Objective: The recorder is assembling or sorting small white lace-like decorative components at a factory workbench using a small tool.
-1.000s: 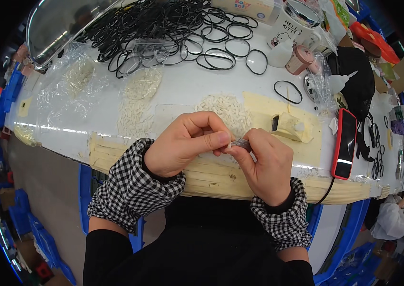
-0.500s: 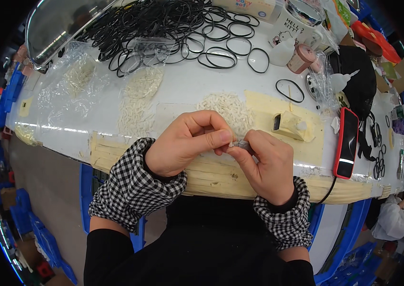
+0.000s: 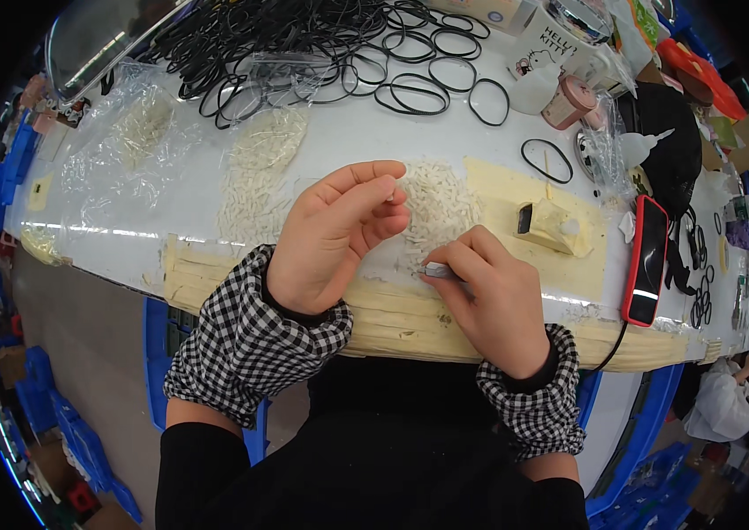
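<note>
My left hand [image 3: 326,234] is raised above the table, its thumb and index finger pinched on what looks like a small white piece [image 3: 390,197], mostly hidden by the fingertips. Lower and to the right, my right hand [image 3: 498,296] grips a small flat grey tool [image 3: 437,269] between thumb and bent index finger; its exact kind does not show. Between and beyond the hands lies a heap of small white pieces [image 3: 441,208]. A second heap of white pieces [image 3: 246,208] spreads to the left of my left hand, partly under a clear plastic bag [image 3: 273,137].
Black elastic loops [image 3: 410,95] are piled at the back. On yellow paper [image 3: 498,181] rests a tape-wrapped block [image 3: 555,228]. A red-cased phone [image 3: 646,261] with a cable lies right, near a pink jar [image 3: 569,102] and a white mug [image 3: 547,49]. Tape covers the table's front edge [image 3: 392,331].
My hands have come apart: the left has lifted away with its fingertips pinched, while the right has stayed low, showing the grey tool more plainly. The view has shifted slightly.
</note>
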A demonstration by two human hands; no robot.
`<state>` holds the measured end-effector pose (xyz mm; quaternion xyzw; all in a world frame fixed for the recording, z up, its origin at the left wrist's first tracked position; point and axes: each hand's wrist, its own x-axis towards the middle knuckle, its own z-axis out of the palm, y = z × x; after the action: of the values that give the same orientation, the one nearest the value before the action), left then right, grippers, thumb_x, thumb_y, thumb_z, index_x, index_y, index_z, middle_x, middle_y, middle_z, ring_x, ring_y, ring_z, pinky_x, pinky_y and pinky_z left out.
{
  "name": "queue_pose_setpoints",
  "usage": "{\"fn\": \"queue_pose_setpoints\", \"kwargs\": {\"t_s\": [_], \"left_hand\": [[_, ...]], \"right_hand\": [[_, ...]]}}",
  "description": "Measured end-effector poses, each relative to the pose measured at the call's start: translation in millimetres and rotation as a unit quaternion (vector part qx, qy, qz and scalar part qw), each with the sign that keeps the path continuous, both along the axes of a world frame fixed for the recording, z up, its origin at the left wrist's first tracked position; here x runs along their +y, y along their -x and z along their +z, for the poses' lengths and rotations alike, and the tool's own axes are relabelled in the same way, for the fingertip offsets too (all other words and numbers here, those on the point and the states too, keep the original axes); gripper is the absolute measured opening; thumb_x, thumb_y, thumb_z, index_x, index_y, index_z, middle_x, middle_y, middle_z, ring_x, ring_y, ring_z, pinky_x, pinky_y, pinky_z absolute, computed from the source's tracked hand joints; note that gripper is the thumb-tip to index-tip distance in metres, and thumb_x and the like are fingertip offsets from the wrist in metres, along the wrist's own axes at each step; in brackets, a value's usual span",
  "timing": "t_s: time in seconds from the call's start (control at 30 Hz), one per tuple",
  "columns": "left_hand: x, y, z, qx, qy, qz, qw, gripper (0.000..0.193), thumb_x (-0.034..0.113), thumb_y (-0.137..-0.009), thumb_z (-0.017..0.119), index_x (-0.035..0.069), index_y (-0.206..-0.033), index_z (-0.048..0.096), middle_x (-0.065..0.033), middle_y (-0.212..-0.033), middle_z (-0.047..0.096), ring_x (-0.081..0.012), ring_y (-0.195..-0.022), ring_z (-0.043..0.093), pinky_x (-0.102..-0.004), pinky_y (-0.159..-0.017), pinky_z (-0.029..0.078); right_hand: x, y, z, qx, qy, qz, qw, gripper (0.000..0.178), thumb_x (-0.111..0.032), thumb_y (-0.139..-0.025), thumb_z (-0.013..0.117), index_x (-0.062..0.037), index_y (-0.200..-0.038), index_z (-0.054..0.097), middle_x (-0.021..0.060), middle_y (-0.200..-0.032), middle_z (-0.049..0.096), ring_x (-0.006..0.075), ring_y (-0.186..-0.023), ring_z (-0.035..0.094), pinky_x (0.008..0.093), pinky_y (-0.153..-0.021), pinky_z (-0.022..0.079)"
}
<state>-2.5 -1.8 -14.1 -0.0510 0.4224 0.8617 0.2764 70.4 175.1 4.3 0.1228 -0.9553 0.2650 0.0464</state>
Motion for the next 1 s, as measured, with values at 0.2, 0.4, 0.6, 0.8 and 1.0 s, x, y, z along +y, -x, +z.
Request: {"fn": "queue_pose_setpoints", "kwargs": {"t_s": [0.2, 0.4, 0.6, 0.8, 1.0], "left_hand": [[-2.5, 1.6, -6.0, -0.034, -0.057, -0.018, 0.998, 0.022, 0.015, -0.095, 0.048, -0.002, -0.107, 0.054, -0.0045, -0.094, 0.055, -0.0112, -0.085, 0.055, -0.0217, -0.075, 0.048], [-2.9, 2.1, -4.3, -0.013, -0.030, -0.019, 0.999, 0.022, 0.015, -0.095, 0.049, -0.002, -0.108, 0.055, -0.0037, -0.092, 0.056, -0.0114, -0.084, 0.055, -0.0226, -0.075, 0.047], [-1.2, 1.8, -1.6, 0.015, -0.015, -0.025, 0.999, 0.020, 0.015, -0.095, 0.050, 0.000, -0.108, 0.053, -0.0023, -0.091, 0.055, -0.0093, -0.082, 0.053, -0.0197, -0.071, 0.045], [1.3, -0.7, 4.2, 0.058, 0.045, -0.103, 0.992, 0.021, 0.017, -0.095, 0.054, -0.001, -0.104, 0.059, -0.0026, -0.087, 0.060, -0.0074, -0.077, 0.055, -0.0197, -0.069, 0.045], [-2.3, -1.8, 2.0, 0.066, -0.005, -0.207, 0.976, 0.018, 0.019, -0.095, 0.055, 0.001, -0.097, 0.062, -0.0022, -0.083, 0.061, -0.0064, -0.071, 0.053, -0.0187, -0.065, 0.044]], "right_hand": [[-4.4, 3.9, -3.9, 0.019, -0.030, 0.009, 0.999, 0.020, -0.010, -0.072, 0.070, -0.0113, -0.088, 0.058, 0.0029, -0.083, 0.052, 0.0241, -0.063, 0.059, 0.0329, -0.053, 0.047], [-5.2, 4.1, -5.4, 0.023, -0.050, 0.004, 0.998, 0.022, -0.009, -0.071, 0.069, -0.0117, -0.088, 0.055, 0.0033, -0.084, 0.051, 0.0240, -0.063, 0.058, 0.0331, -0.052, 0.047], [-4.9, 4.6, -6.5, 0.050, -0.079, 0.006, 0.996, 0.019, -0.011, -0.072, 0.066, -0.0103, -0.087, 0.054, 0.0039, -0.083, 0.050, 0.0234, -0.062, 0.058, 0.0324, -0.052, 0.046], [0.1, 7.0, -2.2, 0.123, 0.067, -0.028, 0.990, 0.020, -0.001, -0.070, 0.066, -0.0077, -0.087, 0.056, 0.0052, -0.080, 0.058, 0.0230, -0.062, 0.061, 0.0305, -0.052, 0.047], [-2.1, 9.5, 17.8, 0.125, 0.204, -0.020, 0.971, 0.018, 0.006, -0.068, 0.068, -0.0028, -0.082, 0.061, 0.0073, -0.076, 0.061, 0.0198, -0.062, 0.062, 0.0267, -0.052, 0.048]]}}
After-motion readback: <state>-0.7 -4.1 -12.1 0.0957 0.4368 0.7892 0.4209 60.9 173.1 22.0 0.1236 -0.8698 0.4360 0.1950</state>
